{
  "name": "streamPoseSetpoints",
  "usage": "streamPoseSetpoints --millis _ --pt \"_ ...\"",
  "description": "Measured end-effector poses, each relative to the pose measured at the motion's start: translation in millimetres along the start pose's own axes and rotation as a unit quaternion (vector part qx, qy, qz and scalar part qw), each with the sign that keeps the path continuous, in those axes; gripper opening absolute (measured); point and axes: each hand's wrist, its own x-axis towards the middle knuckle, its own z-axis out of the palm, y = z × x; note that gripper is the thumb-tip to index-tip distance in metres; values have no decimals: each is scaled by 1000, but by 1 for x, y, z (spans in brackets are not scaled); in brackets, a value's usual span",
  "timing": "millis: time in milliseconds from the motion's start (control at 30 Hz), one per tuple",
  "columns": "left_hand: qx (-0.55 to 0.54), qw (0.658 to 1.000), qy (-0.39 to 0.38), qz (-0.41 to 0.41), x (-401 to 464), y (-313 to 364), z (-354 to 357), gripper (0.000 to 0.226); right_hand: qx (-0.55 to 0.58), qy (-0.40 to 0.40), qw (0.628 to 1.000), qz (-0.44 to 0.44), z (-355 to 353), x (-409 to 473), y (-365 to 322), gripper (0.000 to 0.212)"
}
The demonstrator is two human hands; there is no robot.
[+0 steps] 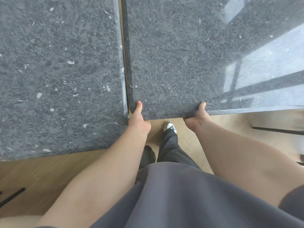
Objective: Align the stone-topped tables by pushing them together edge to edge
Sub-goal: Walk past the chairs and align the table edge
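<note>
The left stone-topped surface (59, 71) fills the left half of the view, dark grey with pale flecks, and its near edge lies closer to the person than its neighbour's. No writing, label or brand can be read on it, and nothing stands on it. A thin gap (123, 51) runs between the two tops, wider at the far end and almost shut near the hands, with the wooden floor (32, 171) showing through it. The left hand (139, 120) holds the right stone-topped surface (177, 55) at its near left corner: thumb flat on top, fingers curled under the edge and hidden. Between the arms, a white and dark shoe (170, 126) and a dark trouser leg (172, 148) stand on the floor. The right hand (198, 118) has the same grip further right along that near edge, thumb on top, fingers tucked beneath. Window light reflects off the far right of this top.
</note>
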Motion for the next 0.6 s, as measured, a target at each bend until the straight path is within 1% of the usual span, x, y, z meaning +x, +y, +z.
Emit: streamPoseSetpoints --millis 133,267,367,500,600 --pt "18 1000 -20 9 4 -1 0 70 5 -8 1000 5 1 -1 0 52" --pt "5 1000 3 7 8 0 -1 63 -8 -10 1000 6 0 0 -1 49" --pt "3 1000 -1 10 9 0 -1 57 -23 -8 1000 9 -2 1 -2 50" --pt "-12 1000 0 29 6 -1 1 65 -28 -22 999 10 -3 1 -3 50" --pt "-15 999 -5 48 1 -5 0 59 -48 -46 998 10 -10 -2 -4 48"
